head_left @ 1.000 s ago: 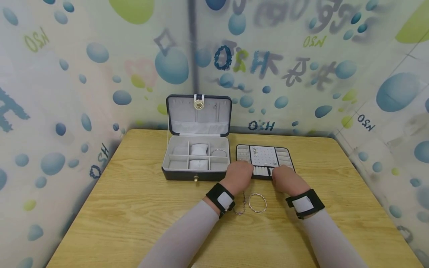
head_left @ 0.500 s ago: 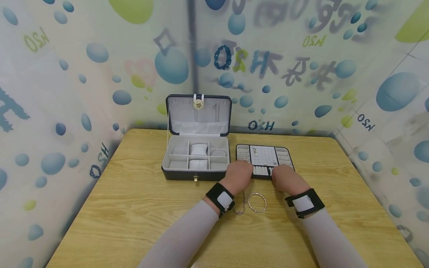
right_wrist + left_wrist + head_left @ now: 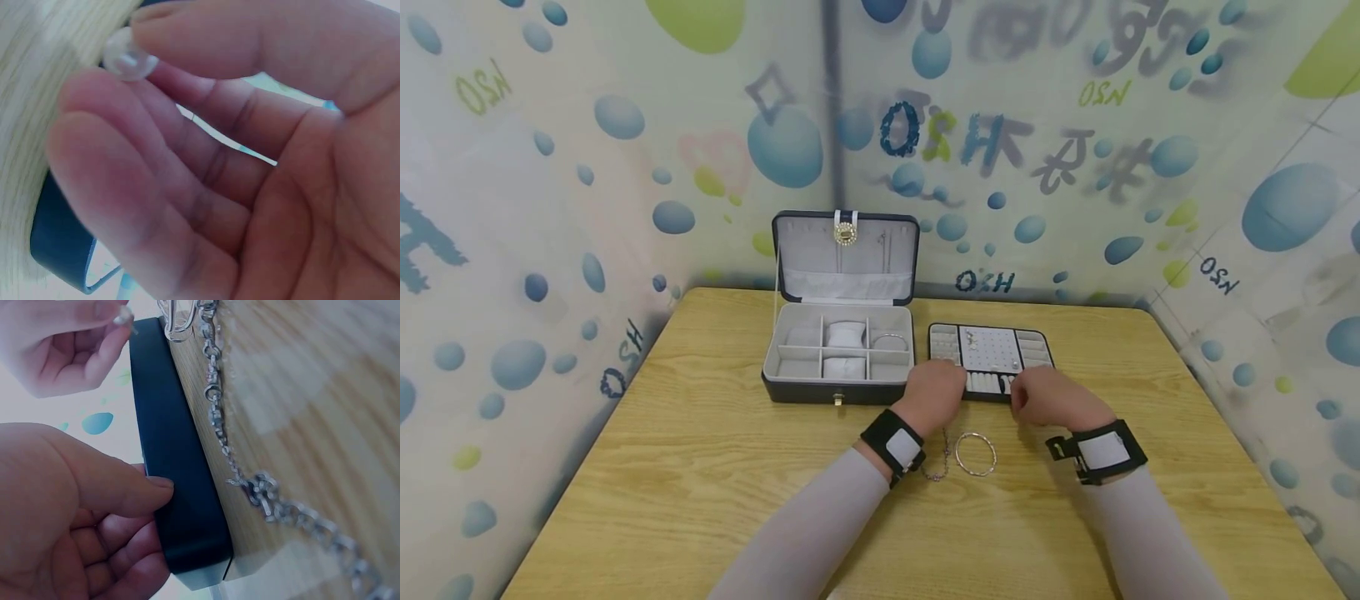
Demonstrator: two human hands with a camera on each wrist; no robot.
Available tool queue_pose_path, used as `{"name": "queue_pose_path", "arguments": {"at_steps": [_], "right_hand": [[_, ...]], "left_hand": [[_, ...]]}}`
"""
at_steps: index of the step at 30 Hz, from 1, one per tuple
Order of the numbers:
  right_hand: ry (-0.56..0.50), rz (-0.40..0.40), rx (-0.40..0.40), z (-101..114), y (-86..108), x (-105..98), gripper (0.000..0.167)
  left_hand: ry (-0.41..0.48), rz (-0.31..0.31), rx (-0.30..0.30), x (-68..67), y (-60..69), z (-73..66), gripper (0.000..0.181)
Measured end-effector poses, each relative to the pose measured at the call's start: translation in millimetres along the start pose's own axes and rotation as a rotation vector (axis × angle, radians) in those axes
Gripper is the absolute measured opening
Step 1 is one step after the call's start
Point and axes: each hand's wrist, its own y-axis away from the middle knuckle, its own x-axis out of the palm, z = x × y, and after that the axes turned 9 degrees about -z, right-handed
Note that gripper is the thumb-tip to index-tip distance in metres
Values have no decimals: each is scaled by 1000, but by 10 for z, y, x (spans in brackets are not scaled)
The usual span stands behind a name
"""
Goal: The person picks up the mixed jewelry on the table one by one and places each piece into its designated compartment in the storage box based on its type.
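Observation:
A dark-rimmed tray (image 3: 991,350) with light compartments and a dotted centre panel lies on the table. My left hand (image 3: 934,393) grips its front left corner; in the left wrist view the left thumb (image 3: 134,490) presses on the dark side (image 3: 178,450). My right hand (image 3: 1054,400) is at the tray's front right. Between right thumb and a finger it pinches a white pearl piece (image 3: 129,55), which also shows in the left wrist view as a small pearl (image 3: 124,316). A silver chain (image 3: 215,403) lies in front of the tray.
An open jewellery box (image 3: 838,390) stands left of the tray, lid upright against the patterned wall. Its compartments hold light cushions and a bangle (image 3: 890,337). Another silver bangle (image 3: 976,455) lies on the table (image 3: 700,467) between the forearms.
My right hand has turned and drawn slightly to the right, its wrist moving outward, and more of its curled fingers shows. My left hand has not visibly moved.

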Motion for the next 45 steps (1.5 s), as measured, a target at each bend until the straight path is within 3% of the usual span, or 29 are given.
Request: {"name": "queue_pose_path", "arguments": {"at_steps": [21, 33, 45], "right_hand": [[-73, -176, -85, -93, -40, -85, 11], [-153, -322, 24, -87, -93, -51, 9], [-142, -495, -28, -99, -153, 128, 13]], "left_hand": [[-12, 7, 7, 11, 11, -2, 15], [-8, 19, 3, -13, 4, -9, 14], [-11, 28, -1, 1, -6, -15, 13]]}}
